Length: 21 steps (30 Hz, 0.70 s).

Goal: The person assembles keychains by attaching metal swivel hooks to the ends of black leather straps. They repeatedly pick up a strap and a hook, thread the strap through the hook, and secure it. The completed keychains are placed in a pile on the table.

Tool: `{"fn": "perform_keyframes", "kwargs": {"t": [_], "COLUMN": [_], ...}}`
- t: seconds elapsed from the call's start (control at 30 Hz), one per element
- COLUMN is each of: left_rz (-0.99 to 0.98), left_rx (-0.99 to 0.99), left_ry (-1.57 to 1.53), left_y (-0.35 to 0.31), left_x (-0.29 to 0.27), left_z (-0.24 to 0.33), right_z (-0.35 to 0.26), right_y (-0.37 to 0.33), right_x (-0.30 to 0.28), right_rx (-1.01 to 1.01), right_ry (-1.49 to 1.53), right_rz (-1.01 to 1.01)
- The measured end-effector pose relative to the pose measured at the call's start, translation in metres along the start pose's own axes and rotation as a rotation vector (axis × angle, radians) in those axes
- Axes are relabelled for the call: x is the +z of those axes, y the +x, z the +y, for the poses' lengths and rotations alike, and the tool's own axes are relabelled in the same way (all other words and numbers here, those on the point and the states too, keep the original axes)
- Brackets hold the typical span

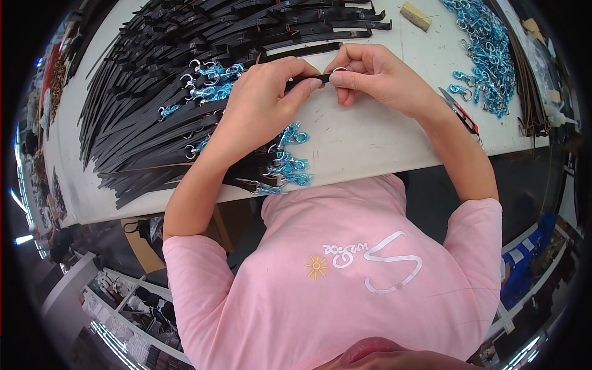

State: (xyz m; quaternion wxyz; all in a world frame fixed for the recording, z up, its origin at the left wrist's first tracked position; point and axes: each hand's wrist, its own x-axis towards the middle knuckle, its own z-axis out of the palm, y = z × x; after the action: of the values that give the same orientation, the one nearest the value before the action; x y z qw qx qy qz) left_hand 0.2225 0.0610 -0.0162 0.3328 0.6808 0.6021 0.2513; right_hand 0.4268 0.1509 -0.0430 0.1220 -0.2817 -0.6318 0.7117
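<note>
My left hand [262, 98] pinches a black strap [309, 79] near its end, thumb laid along it. Close beside it, the thumb and fingers of my right hand [376, 74] close on a silver metal ring [338, 69] at the strap's tip. Whether the strap passes through the ring is hidden by the fingers. Under and beyond my left arm lies a big pile of black straps [142, 80]. Metal snap hooks in blue film [213, 86] lie on the pile, and more wrapped hooks [293, 166] sit at strap ends near the table's front edge.
On the white table [370, 139], a heap of blue-wrapped metal hooks [487, 55] lies at the right. Red-handled snips [462, 116] rest by my right forearm. A tan block [415, 16] sits at the back, and brown straps [531, 98] hang over the right edge.
</note>
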Motion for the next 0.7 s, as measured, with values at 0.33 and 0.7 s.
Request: {"fn": "perform_keyframes", "kwargs": {"t": [0.33,0.7], "left_rz": [0.088,0.156], "left_rx": [0.013,0.144], "left_ry": [0.114,-0.042], "left_y": [-0.001,-0.011], "left_x": [0.006,-0.011], "left_z": [0.001,0.008], "right_z": [0.001,-0.02], "right_y": [0.0,0.0], "right_x": [0.003,-0.009], "right_rx": [-0.003,0.111], "right_ry": [-0.074,0.091], "right_rz": [0.028,-0.121]}}
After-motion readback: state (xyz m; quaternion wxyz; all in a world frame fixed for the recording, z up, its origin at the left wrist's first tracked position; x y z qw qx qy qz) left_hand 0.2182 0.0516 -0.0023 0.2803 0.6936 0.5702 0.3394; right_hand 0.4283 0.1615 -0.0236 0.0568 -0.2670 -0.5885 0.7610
